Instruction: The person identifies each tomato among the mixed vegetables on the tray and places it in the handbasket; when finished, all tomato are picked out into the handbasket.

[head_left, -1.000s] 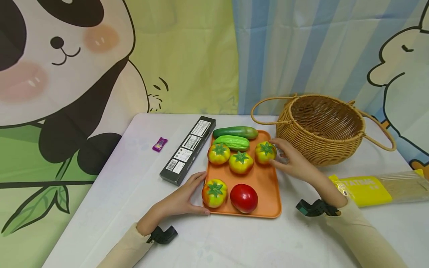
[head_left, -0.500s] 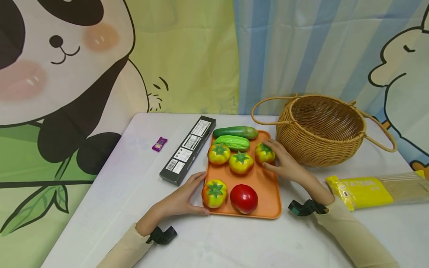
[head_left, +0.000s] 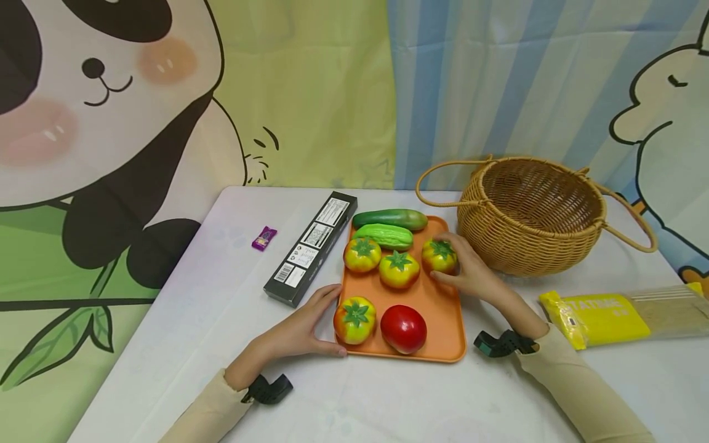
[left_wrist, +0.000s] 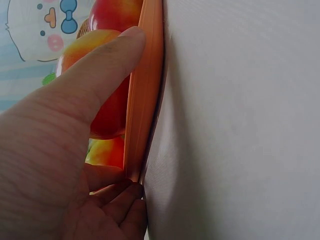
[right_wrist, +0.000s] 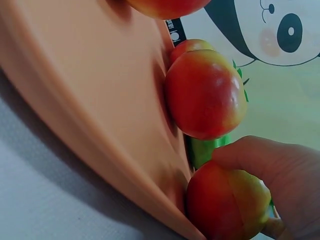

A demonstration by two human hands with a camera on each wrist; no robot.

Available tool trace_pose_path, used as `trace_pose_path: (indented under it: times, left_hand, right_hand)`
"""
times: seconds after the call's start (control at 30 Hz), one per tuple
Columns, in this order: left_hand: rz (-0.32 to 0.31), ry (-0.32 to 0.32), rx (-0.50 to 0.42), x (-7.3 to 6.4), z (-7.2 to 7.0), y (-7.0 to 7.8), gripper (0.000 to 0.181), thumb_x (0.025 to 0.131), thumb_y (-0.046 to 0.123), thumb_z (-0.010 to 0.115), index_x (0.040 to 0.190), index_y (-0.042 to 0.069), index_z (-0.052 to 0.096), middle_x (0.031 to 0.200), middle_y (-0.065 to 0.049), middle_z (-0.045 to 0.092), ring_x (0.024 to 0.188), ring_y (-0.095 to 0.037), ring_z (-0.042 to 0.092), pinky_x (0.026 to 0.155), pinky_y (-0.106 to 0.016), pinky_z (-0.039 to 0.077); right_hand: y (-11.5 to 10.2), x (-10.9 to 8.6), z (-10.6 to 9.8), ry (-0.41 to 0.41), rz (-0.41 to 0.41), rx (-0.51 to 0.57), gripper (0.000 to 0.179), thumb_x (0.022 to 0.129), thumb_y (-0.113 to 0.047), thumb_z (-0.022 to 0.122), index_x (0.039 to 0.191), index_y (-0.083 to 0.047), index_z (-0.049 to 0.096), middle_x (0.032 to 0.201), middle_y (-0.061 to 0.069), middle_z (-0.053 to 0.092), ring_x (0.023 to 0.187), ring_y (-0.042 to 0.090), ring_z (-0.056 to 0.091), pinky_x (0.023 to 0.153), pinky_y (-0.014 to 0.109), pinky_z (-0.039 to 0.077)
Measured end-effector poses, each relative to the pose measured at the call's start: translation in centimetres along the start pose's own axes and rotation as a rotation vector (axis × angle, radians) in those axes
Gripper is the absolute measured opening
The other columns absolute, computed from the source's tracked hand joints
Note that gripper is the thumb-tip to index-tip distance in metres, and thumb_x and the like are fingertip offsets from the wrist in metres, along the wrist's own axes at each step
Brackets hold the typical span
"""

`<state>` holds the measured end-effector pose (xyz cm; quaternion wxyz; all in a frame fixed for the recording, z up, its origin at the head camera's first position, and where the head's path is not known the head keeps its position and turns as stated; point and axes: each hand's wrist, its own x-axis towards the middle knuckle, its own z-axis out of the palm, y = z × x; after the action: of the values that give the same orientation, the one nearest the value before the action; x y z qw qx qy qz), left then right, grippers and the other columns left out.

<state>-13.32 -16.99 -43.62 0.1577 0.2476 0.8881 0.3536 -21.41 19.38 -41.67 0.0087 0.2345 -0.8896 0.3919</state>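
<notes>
In the head view my right hand (head_left: 468, 271) grips a yellow-red toy tomato (head_left: 439, 259) at the right side of an orange tray (head_left: 429, 307); thumb and fingers are on either side of it. The right wrist view shows the thumb (right_wrist: 250, 152) against that tomato (right_wrist: 215, 202), which is still down at the tray. My left hand (head_left: 296, 329) holds the tray's near left corner, its thumb (left_wrist: 112, 57) along the rim in the left wrist view. Beside it sit another toy tomato (head_left: 354, 320) and a smooth red fruit (head_left: 403, 329). Farther up lie two more toy tomatoes (head_left: 398, 269).
A dark green toy vegetable (head_left: 389, 218) and a ribbed light green one (head_left: 383, 235) lie across the tray's far end. Left are a long black box (head_left: 310, 249) and a small purple packet (head_left: 264, 239). Right stand a wicker basket (head_left: 526, 234) and a yellow noodle packet (head_left: 604, 317).
My right hand has shifted left, bringing its fingers further over the right-hand toy tomato. The left hand and the tray have stayed in place.
</notes>
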Motion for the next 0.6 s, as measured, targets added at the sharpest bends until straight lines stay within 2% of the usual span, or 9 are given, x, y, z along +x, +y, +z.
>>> trace_pose_path:
  times: [0.3, 0.6]
  left_hand:
    - [-0.002, 0.003, -0.003, -0.08, 0.02, -0.05, 0.115, 0.070, 0.055, 0.083, 0.156, 0.011, 0.021, 0.160, -0.002, 0.019, 0.144, -0.023, 0.027, 0.115, -0.046, 0.029]
    - [-0.007, -0.001, -0.004, -0.07, 0.03, 0.07, 0.115, 0.070, 0.053, 0.084, 0.156, 0.010, 0.021, 0.160, -0.002, 0.019, 0.144, -0.023, 0.028, 0.115, -0.046, 0.029]
  right_hand:
    - [-0.06, -0.07, -0.13, 0.018, 0.021, -0.020, 0.065, 0.080, -0.007, 0.080, 0.135, -0.002, 0.045, 0.139, 0.026, 0.040, 0.128, 0.044, 0.041, 0.107, 0.063, 0.033]
    - [-0.57, -0.19, -0.37, 0.026, 0.042, -0.020, 0.064, 0.080, -0.009, 0.080, 0.135, -0.002, 0.047, 0.138, 0.027, 0.042, 0.127, 0.044, 0.042, 0.106, 0.063, 0.033]
